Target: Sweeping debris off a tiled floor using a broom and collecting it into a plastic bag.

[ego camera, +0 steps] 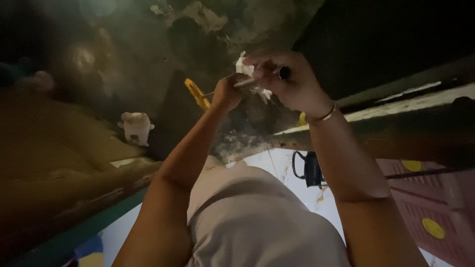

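Nearest the camera: pale grey-beige cloth (262,222) fills the bottom centre of my view, at 6 o'clock, between the two forearms.
Left hand: my left hand (226,93) sits just left of centre, toward 11 o'clock from the middle of the view, fingers curled shut around one end of a thin stick-like tool (246,82).
Right hand: my right hand (292,81) is at about 12 o'clock, just right of the left one, fingers closed on the other end of the same tool, whose dark round tip (284,72) pokes out between them.
White scrap: a crumpled white piece (242,64) lies right between the hands, touching both; I cannot tell what it is made of.
Bracelet: a thin band (324,116) circles the right wrist.
Yellow item: a yellow clip-like object (198,94) is at 9 o'clock of the left hand, near it but apart.
Toy: a small white plush figure (136,127) stands well apart, toward 9 o'clock of the view.
Dark container: a black handled object (310,169) stands on a white surface (277,165) at 4 o'clock, beside the right forearm.
Pink panel: a red-pink surface with yellow discs (434,228) lies at 4 to 5 o'clock, by the edge.
Light: the scene is very dim, so finer detail is lost.
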